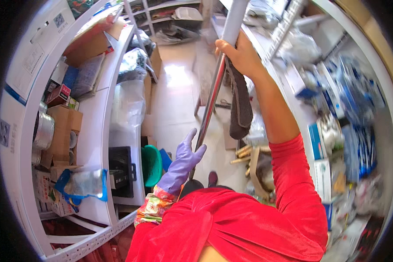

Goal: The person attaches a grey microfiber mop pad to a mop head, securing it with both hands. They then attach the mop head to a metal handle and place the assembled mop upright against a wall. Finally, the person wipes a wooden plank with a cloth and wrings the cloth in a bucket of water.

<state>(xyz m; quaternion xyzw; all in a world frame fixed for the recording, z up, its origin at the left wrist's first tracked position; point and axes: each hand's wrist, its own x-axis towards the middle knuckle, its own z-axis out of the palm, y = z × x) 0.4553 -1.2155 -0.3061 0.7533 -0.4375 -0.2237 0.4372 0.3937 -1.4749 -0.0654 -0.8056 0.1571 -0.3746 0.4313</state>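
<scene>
My bare right hand (244,56) is raised at the upper middle and closed around a long pole (212,94). Pale and wide at the top, the pole turns shiny metal with a reddish streak below. A dark grey cloth (240,105) hangs from the same hand, along the pole's right side. My left hand (187,155) wears a lavender rubber glove with a flowered cuff (153,207). Its visible fingers are spread beside the lower pole; I cannot tell whether they touch it. The pole's lower end runs down toward my body, partly hidden by the glove.
White shelving on the left (89,118) carries a cardboard box (61,131), foil containers and a blue-edged clear package (85,185). A green basket (151,166) stands beside it. Plastic-wrapped goods (358,91) fill the right shelves. A wooden stool (260,170) is near my feet.
</scene>
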